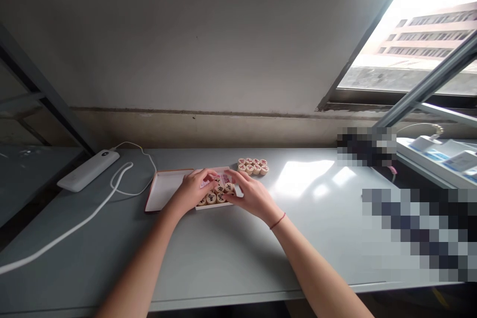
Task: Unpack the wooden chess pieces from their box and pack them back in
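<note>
Both hands at white tray (214, 207), center of frame, on gray surface (309, 253). L hand (192, 190) enters from lower left, fingers curled over tray. R hand (250, 195) enters from lower right, fingers angled toward L, fingertips nearly meeting L's above tray. Grip on both: partly closed, fingers curved, not flat. Can't tell if either has hold of anything, contact pts hidden by fingers. Pink-and-white paper (220, 180) shows right under fingertips, can't tell if held or only touched.

Step shown: hands working at tray, pieces split in 2 lots, some in tray, some out.

Xiangqi pieces in tray (211, 198): approx 8 visible, wood discs w/ dark + red characters, lying flat, packed edge to edge at near end, others possibly under hands, exact count hidden. Loose pieces (252, 167): approx 10, flat on surface in tight rows, touching each other, just past tray's far right corner.

Open lid (167, 190), white inside w/ brown rim, lies just left of tray, partly behind L hand.

Other stuff: white power bank (88, 170) at left of surface, white cable (74, 222) running toward lower left. Red cord bracelet (278, 220) on R wrist. Power strip (436, 151) at far right, window (410, 44) upper right. Blurred patches at right, contents can't be told.
</note>
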`<action>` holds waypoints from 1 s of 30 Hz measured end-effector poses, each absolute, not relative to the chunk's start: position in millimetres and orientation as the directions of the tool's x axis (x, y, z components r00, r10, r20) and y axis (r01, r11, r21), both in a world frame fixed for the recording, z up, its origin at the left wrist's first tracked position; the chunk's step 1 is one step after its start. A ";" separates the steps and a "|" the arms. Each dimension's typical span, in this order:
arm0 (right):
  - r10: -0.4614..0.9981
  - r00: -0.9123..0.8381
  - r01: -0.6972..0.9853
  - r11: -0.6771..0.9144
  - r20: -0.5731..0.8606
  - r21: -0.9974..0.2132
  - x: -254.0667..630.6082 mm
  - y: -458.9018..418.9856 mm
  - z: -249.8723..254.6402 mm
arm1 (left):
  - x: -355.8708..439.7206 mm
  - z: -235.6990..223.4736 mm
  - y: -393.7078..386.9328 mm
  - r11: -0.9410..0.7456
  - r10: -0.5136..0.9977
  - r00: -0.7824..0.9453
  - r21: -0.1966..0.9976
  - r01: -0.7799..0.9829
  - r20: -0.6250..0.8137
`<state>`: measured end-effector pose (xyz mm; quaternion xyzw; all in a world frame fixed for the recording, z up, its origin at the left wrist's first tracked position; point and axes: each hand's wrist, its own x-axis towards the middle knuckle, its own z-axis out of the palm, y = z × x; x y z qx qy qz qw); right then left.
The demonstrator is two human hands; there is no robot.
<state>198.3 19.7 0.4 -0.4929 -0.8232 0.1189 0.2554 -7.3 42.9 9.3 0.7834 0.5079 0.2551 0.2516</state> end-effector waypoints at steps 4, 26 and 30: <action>0.802 -0.434 0.686 0.589 0.410 -0.427 194.2 17.8 -1.9 | -1.8 14.3 37.7 -0.290 0.917 0.394 0.784 0.549 0.063; 0.833 -0.300 0.569 0.548 0.465 -0.614 194.9 20.7 -6.7 | 3.7 8.3 35.6 -0.240 0.916 0.400 0.843 0.481 0.033; 0.815 -0.318 0.509 0.578 0.485 -0.638 194.2 22.1 -12.1 | 4.7 4.2 35.0 -0.236 0.924 0.380 0.844 0.482 0.042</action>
